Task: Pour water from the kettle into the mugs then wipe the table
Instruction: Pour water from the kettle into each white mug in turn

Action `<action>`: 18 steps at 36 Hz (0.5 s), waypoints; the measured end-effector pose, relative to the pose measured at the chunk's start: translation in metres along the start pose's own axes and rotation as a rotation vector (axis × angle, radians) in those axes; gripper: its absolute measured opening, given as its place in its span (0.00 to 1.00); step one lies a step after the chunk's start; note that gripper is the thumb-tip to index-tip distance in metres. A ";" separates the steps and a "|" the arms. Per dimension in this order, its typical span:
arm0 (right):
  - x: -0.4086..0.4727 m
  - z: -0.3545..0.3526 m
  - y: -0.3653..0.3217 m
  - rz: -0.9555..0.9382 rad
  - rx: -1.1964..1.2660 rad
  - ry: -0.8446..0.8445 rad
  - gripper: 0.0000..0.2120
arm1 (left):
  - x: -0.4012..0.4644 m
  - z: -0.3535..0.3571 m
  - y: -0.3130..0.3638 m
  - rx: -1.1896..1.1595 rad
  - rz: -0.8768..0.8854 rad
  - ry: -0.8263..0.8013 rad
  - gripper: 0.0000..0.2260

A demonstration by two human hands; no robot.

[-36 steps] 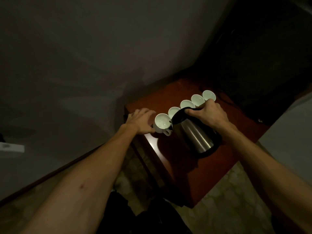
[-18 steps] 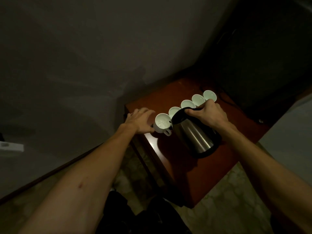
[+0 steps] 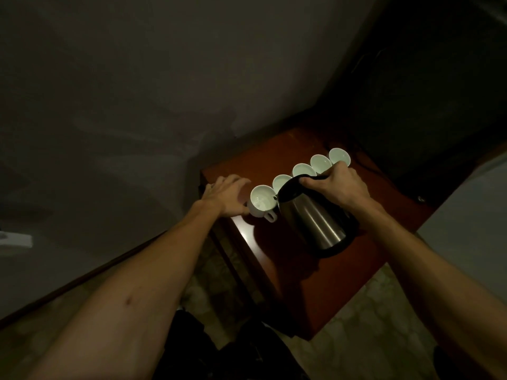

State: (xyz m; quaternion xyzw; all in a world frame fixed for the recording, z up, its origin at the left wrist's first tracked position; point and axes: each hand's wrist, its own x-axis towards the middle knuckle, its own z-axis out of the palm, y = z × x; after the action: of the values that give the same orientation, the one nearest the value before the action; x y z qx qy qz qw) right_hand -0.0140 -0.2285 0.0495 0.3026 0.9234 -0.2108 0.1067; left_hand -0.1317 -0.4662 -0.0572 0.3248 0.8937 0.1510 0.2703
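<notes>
Both bare forearms reach forward – each hand is busy.

The left hand (image 3: 225, 196) lies flat with relaxed fingers, its thumb side touching the nearest mug (image 3: 262, 201). The right hand (image 3: 336, 185) is curled tight around the kettle handle (image 3: 307, 179) (knuckles up) – wrist bent, forearm coming in from the lower right.

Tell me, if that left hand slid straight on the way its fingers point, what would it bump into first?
Probably the nearest mug. The left hand lies on the table edge, its fingers aimed along the row and already at the mug's side; whether they touch is unclear in this dim view.
</notes>
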 end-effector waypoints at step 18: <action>0.003 0.004 0.002 -0.023 0.003 0.009 0.27 | -0.001 -0.001 0.000 -0.009 -0.002 0.009 0.40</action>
State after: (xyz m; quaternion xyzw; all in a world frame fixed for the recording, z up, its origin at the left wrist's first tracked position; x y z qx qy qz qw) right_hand -0.0145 -0.2275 0.0441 0.2931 0.9269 -0.2123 0.0997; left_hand -0.1315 -0.4664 -0.0562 0.3219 0.8945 0.1565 0.2677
